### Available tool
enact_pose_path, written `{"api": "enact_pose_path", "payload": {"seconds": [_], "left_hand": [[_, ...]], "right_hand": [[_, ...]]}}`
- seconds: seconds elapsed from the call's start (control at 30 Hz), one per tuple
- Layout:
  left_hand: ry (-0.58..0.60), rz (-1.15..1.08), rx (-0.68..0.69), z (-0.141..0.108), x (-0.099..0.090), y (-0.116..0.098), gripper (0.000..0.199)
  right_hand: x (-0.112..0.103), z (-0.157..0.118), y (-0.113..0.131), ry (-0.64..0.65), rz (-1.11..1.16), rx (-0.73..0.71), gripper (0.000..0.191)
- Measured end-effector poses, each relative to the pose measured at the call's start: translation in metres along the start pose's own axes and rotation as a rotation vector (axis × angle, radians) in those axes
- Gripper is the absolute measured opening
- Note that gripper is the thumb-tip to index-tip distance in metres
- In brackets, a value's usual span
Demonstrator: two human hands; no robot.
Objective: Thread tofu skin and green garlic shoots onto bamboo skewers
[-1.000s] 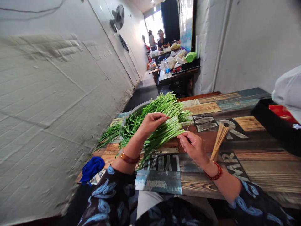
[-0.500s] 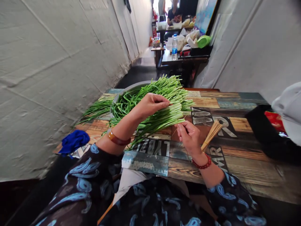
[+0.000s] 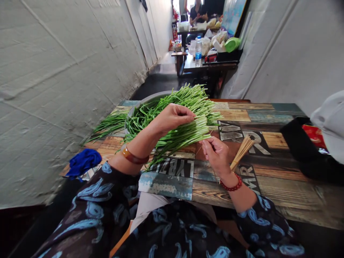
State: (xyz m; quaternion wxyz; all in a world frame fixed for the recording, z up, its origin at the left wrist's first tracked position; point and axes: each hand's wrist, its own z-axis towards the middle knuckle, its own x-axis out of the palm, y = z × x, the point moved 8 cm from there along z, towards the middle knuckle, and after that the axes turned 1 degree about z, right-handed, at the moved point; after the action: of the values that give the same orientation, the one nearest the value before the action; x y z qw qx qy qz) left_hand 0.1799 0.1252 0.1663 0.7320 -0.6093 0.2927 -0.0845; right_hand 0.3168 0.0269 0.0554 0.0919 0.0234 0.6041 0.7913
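My left hand [image 3: 174,116] is closed with thumb and fingertips on a flat row of garlic chives [image 3: 197,129], their pale stem ends pointing right. At the lower corner of those ends, my right hand [image 3: 216,152] is closed in a pinch. A thin stick, apparently a bamboo skewer, shows around its fingers; most of it is hidden. Behind the left hand, more chives [image 3: 185,98] are heaped in a grey metal basin [image 3: 150,97]. A bundle of bamboo skewers [image 3: 243,152] lies just right of my right hand.
Loose chives [image 3: 111,123] lie left of the basin on the patchwork wood table [image 3: 285,193]. A blue cloth [image 3: 84,161] rests at its left edge, a black item [image 3: 298,147] and white cap [image 3: 329,122] at the right. Beyond, a bottle [image 3: 198,52] stands on another table; people are farther back.
Both hands keep nearly the same grip on the chives and beside their stem ends. The whole view has shifted very slightly; nothing else visibly differs.
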Motion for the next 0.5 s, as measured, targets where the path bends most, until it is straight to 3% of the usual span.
{"api": "enact_pose_path", "payload": {"seconds": [0.5], "left_hand": [[-0.018,-0.017,0.019,-0.0005,0.0018,-0.0029,0.021]], "right_hand": [[0.0010,-0.0004,0.0017,-0.004,0.068,-0.040,0.026]]}}
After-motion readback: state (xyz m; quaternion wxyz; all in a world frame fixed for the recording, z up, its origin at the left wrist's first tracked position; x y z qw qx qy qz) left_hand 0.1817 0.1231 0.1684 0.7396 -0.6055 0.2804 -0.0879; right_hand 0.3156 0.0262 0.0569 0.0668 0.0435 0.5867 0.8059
